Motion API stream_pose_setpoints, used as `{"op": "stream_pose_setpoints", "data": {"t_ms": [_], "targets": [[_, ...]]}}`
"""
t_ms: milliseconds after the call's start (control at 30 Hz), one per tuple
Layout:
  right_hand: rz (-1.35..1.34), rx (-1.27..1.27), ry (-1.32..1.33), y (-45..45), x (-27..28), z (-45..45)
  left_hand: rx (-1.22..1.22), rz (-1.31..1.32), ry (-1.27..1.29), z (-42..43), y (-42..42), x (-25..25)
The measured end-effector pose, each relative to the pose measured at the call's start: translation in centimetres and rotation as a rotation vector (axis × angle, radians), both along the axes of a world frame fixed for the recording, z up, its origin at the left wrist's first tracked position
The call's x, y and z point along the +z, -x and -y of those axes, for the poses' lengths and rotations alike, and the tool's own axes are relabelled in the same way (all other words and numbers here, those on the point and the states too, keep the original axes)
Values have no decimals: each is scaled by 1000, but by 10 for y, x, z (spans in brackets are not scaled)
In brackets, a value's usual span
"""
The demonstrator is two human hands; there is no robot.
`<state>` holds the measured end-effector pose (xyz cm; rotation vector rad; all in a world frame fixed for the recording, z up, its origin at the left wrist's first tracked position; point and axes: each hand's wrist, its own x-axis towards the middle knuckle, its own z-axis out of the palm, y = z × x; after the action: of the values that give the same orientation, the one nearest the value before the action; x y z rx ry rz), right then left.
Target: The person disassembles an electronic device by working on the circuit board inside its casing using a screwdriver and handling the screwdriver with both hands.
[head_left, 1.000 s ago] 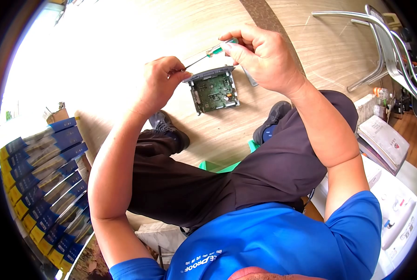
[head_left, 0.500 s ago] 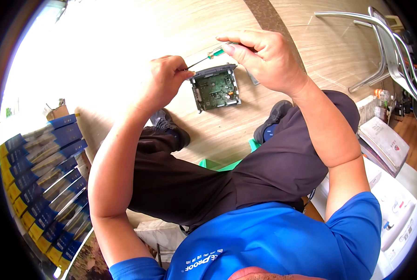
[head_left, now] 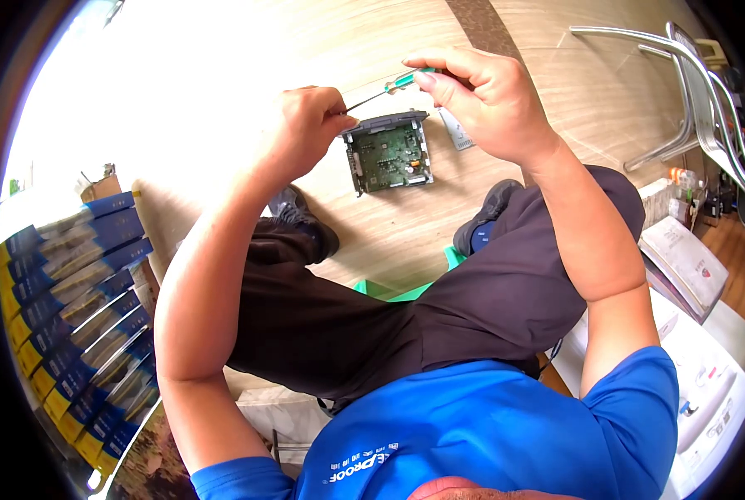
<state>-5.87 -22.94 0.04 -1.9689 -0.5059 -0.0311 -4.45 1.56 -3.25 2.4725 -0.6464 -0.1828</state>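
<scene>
An opened electronic unit [head_left: 389, 157] sits between my shoes, its green circuit board facing up, with a dark front panel [head_left: 389, 124] along the far side. My right hand [head_left: 493, 104] grips a screwdriver [head_left: 401, 82] by its green handle, thumb and fingers closed around the end. Its thin shaft slants down to the left, toward my left hand. At the panel's left corner, my left hand [head_left: 310, 125] is closed, thumb tip against the corner and fingers by the screwdriver's tip. The tip itself and whatever lies between those fingers are hidden.
Behind my right hand, a flat light-grey plate [head_left: 457, 131] lies on the tiled floor. A metal-framed chair [head_left: 697, 100] stands at the right, above a booklet [head_left: 687, 258]. Blue-and-yellow boxes [head_left: 72, 325] are stacked at the left. Something green [head_left: 410, 292] shows beneath my legs.
The view has shifted slightly. My right hand and the screwdriver appear a little further right, and more of the grey plate shows. Both hands keep the same hold.
</scene>
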Motion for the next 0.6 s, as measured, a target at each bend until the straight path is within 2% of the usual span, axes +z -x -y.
{"op": "stream_pose_setpoints", "data": {"t_ms": [167,267,433,600], "targets": [[-6,84,38,-2,-6,2,21,-1,-31,-3,0,-2],[-22,56,49,0,-6,0,-15,27,-51,-3,1,-2],[135,20,100,-4,-9,0,-49,49,-20,-5,0,-3],[115,14,45,-2,-9,-3,-43,26,-32,-3,1,0]]}}
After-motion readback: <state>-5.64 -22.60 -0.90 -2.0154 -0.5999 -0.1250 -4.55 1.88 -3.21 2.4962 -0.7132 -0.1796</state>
